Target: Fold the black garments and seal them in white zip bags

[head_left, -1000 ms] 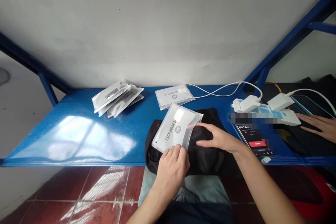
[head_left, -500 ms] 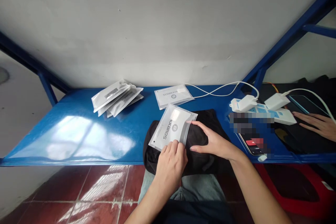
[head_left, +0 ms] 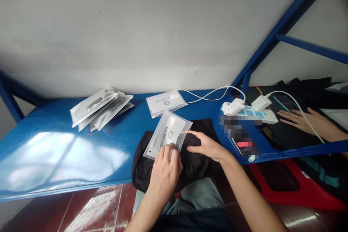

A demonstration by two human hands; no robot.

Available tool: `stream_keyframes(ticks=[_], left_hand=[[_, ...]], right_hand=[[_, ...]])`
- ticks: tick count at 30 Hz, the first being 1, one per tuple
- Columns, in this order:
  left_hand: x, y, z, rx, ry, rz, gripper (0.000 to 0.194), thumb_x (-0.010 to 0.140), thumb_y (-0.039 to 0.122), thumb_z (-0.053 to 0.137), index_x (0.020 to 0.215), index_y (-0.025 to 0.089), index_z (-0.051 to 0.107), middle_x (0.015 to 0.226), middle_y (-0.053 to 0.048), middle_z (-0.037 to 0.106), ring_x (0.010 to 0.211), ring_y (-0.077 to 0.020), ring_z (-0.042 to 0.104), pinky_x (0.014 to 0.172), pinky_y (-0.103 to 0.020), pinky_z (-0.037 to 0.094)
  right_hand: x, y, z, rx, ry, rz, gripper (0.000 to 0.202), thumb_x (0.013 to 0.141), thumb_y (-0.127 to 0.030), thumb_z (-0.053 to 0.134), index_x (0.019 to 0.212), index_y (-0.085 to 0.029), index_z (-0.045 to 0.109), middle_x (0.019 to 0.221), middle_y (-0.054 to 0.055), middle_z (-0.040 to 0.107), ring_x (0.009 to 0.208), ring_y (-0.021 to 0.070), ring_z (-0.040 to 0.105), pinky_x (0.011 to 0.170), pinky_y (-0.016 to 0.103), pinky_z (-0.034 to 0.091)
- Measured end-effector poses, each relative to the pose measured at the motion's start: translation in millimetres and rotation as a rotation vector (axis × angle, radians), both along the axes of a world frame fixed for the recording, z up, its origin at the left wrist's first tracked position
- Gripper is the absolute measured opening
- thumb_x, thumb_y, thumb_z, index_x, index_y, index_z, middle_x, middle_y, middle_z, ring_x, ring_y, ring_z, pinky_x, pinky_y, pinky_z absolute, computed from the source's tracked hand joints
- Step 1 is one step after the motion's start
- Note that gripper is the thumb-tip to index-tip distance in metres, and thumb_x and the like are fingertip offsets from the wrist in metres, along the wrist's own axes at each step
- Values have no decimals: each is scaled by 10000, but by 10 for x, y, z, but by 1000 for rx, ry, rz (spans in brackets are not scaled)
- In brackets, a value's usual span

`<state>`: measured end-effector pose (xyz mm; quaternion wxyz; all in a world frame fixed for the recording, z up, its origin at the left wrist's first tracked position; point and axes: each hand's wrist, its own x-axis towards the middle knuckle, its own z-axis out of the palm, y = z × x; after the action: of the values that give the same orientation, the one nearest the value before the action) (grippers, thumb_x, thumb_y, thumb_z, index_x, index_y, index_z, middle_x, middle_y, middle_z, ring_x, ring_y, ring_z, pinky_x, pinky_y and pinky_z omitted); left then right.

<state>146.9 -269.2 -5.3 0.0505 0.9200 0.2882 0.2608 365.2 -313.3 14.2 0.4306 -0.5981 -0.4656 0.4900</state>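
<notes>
A frosted zip pouch (head_left: 163, 136) with grey "ROCKBROS"-style lettering, partly covered, lies tilted on a bunched black cloth (head_left: 201, 127) at the table's front edge. The fingers of my left hand (head_left: 167, 166) are curled closed on the pouch's lower right edge. My right hand (head_left: 209, 146) has thumb and forefinger apart. Its forefinger touches the pouch's right side, while the thumb rests near the black cloth and the other fingers are mostly hidden. A similar pouch (head_left: 160, 105) lies flat just behind.
Several filled white pouches (head_left: 95, 107) are piled on the blue table (head_left: 54, 123) at left. To the right are a power strip (head_left: 268, 116) with white chargers and cables, and a phone (head_left: 241, 145). Another person's hand (head_left: 304, 117) rests on a dark surface beyond. A red stool (head_left: 307, 192) stands below.
The view has turned to the right, so everything sits further left. Both hands keep nearly the same place on the pouch. The other person's hand shows more fully.
</notes>
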Motion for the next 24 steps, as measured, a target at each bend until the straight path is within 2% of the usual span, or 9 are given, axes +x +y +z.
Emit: stream_keyframes(ticks=[3, 5, 6, 10, 13, 16, 18, 21, 24], left_hand=[[-15, 24, 19, 3, -35, -63, 152, 947, 71, 472, 982, 203, 538, 1252, -139, 641, 1158, -294, 643, 911, -432, 582], [-16, 46, 23, -1, -34, -114, 147, 945, 74, 470, 979, 198, 543, 1383, -158, 606, 1328, -319, 574, 1000, -465, 569], [-10, 59, 19, 1, -24, -132, 147, 950, 76, 464, 983, 194, 544, 1459, -163, 568, 1405, -326, 518, 1041, -478, 556], [31, 92, -8, 26, 13, -198, 159, 968, 68, 428, 982, 179, 540, 1659, -158, 370, 1566, -321, 291, 1179, -519, 472], [47, 82, 2, 18, 21, -263, 175, 979, 64, 403, 989, 162, 548, 1686, -172, 307, 1586, -316, 208, 1230, -549, 408], [40, 69, 14, 33, 33, -305, 196, 981, 51, 390, 1005, 154, 556, 1680, -185, 310, 1586, -310, 204, 1236, -562, 395], [27, 78, 0, 45, 39, -315, 182, 974, 47, 407, 984, 155, 553, 1680, -186, 308, 1585, -320, 207, 1240, -577, 381], [4, 115, -34, 45, 31, -263, 161, 969, 51, 432, 941, 167, 541, 1693, -168, 282, 1589, -339, 175, 1255, -622, 322], [-10, 129, -34, 37, 34, -212, 185, 962, 33, 422, 934, 172, 541, 1695, -154, 282, 1592, -347, 150, 1244, -663, 306]], right_hand=[[9, 62, -50, 4, 147, -226, 602, 748, -349, 847, 1323, -304, 676, 1370, 41, 703, 1333, 317, 603, 1192, 535, 408], [-8, 93, -61, 35, 233, -382, 581, 786, -387, 804, 1343, -317, 657, 1338, 41, 723, 1271, 322, 653, 1134, 536, 476], [-22, 101, -57, 63, 212, -391, 562, 792, -380, 793, 1335, -316, 664, 1329, 40, 728, 1270, 320, 655, 1140, 531, 472], [-69, 112, -17, 101, -13, -161, 551, 767, -298, 819, 1305, -308, 701, 1402, 29, 684, 1388, 301, 559, 1246, 492, 341], [-64, 152, -9, 74, 30, -230, 611, 778, -331, 820, 1366, -316, 655, 1461, 31, 640, 1422, 306, 522, 1240, 512, 349], [-81, 198, -22, 91, -7, -260, 623, 719, -308, 855, 1319, -302, 684, 1426, 47, 664, 1434, 331, 503, 1252, 527, 320], [-139, 195, -38, 61, 131, -248, 659, 728, -322, 839, 1359, -322, 649, 1402, 46, 680, 1402, 335, 541, 1229, 536, 360], [-291, 142, -98, 23, 489, -285, 718, 768, -354, 771, 1449, -358, 545, 1340, 38, 716, 1297, 332, 637, 1145, 555, 468], [-449, 131, -193, 4, 635, -414, 732, 725, -329, 783, 1419, -366, 551, 1263, 26, 752, 1259, 329, 664, 1108, 538, 511]])
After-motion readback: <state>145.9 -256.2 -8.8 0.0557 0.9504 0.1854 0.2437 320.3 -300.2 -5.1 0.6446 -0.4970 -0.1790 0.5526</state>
